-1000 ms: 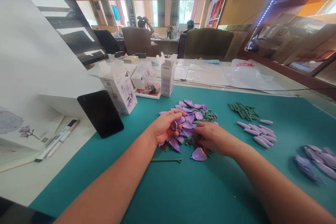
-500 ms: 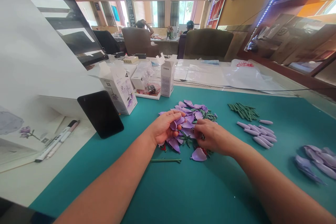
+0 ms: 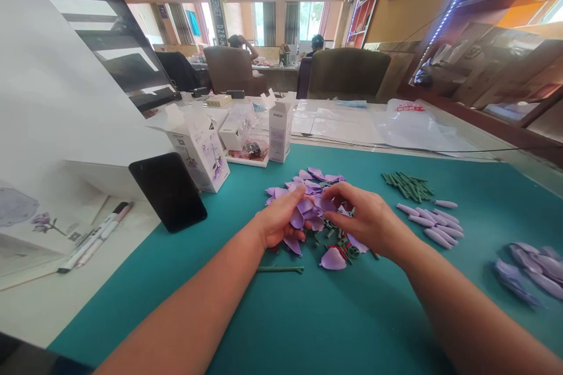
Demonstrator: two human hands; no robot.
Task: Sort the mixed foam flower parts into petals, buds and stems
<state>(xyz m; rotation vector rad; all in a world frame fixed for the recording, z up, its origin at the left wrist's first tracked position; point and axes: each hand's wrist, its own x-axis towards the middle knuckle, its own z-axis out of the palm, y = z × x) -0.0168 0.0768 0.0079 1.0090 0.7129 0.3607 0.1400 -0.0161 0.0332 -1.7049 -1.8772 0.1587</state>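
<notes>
Purple plastic petals (image 3: 317,177) lie heaped at my fingertips; my left hand (image 3: 276,225) curls around several, seemingly to keep them gathered. My right hand (image 3: 372,220) pinches a single purple petal (image 3: 324,205) beside it, held apart from the heap.

- petals (image 3: 308,208): light purple, plain;
- bud pieces (image 3: 428,222): pale lilac;
- stem pieces (image 3: 409,186): dark green;
- mat (image 3: 352,316): teal, plain;
- worktop (image 3: 53,299): white;
- phone (image 3: 167,190): black;
- box (image 3: 200,152): white, with a purple flower print.

Two bare forearms (image 3: 197,304), uncovered to the frame edge at 7 and 5 o'clock, bare left hand (image 3: 278,224), bare right hand (image 3: 373,224)
</notes>
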